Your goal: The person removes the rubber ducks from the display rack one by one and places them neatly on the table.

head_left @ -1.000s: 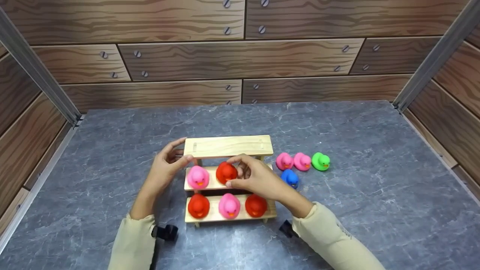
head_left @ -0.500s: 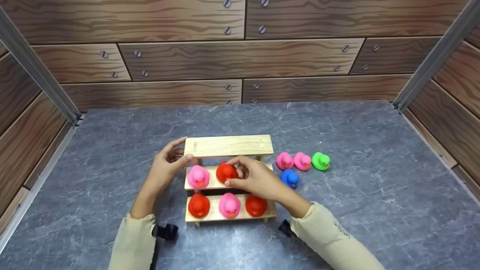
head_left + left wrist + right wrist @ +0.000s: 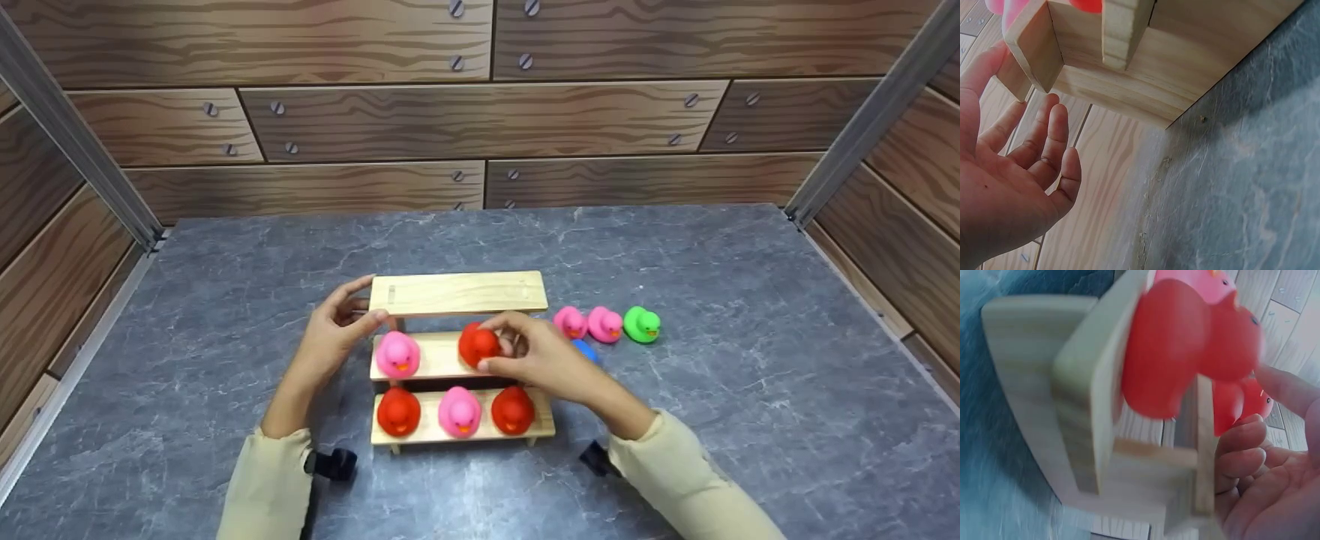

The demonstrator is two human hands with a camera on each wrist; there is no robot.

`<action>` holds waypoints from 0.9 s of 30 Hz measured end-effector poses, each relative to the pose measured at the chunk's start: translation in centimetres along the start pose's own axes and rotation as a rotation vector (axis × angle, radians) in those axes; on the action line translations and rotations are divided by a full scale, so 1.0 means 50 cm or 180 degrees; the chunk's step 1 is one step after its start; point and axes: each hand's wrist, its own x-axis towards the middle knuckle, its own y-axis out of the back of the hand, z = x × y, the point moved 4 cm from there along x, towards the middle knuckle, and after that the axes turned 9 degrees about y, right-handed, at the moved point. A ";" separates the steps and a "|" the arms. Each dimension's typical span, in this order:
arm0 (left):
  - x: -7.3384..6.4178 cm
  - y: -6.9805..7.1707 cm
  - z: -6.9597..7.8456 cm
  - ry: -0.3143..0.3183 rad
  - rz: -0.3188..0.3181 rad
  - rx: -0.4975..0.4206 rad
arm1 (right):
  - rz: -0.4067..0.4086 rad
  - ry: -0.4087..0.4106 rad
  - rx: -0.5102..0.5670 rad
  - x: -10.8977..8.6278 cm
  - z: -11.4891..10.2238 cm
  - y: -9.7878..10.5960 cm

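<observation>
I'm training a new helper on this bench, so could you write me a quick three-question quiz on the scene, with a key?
1. Multiple choice: What colour is the held duck, pinched in the right grip? A) blue B) red C) green
2. True or false: The green duck stands on the tabletop, right of the wooden stand.
3. Fill in: The middle duck on the bottom shelf is ____.

Key: 1. B; 2. True; 3. pink

Wood-patterned wall [image 3: 487,120] behind grey marbled tabletop [image 3: 787,352]
</observation>
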 end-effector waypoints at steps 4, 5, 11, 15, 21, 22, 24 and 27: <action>0.000 -0.001 -0.001 -0.0004 -0.0011 -0.0019 | -0.0016 -0.0036 -0.0003 -0.019 0.008 0.023; 0.000 -0.001 -0.001 0.0000 -0.0014 -0.0023 | -0.0027 -0.0045 -0.0011 -0.024 0.010 0.028; -0.001 0.000 -0.001 0.0020 -0.0016 0.0009 | -0.0029 -0.0041 -0.0039 -0.052 0.026 0.062; 0.000 0.001 -0.001 0.0007 0.0004 0.0020 | -0.0011 -0.0052 -0.0113 -0.064 0.037 0.084; -0.001 0.000 0.000 -0.0023 -0.0006 -0.0034 | -0.0093 -0.0094 -0.0223 -0.079 0.040 0.119; -0.001 0.000 0.000 -0.0024 -0.0001 -0.0035 | -0.0115 -0.0101 -0.0225 -0.082 0.040 0.125; -0.001 0.000 0.000 -0.0026 -0.0002 -0.0036 | -0.0149 -0.0110 -0.0242 -0.087 0.040 0.138; -0.001 0.000 0.000 -0.0029 -0.0012 -0.0037 | -0.0190 -0.0148 -0.0265 -0.095 0.041 0.154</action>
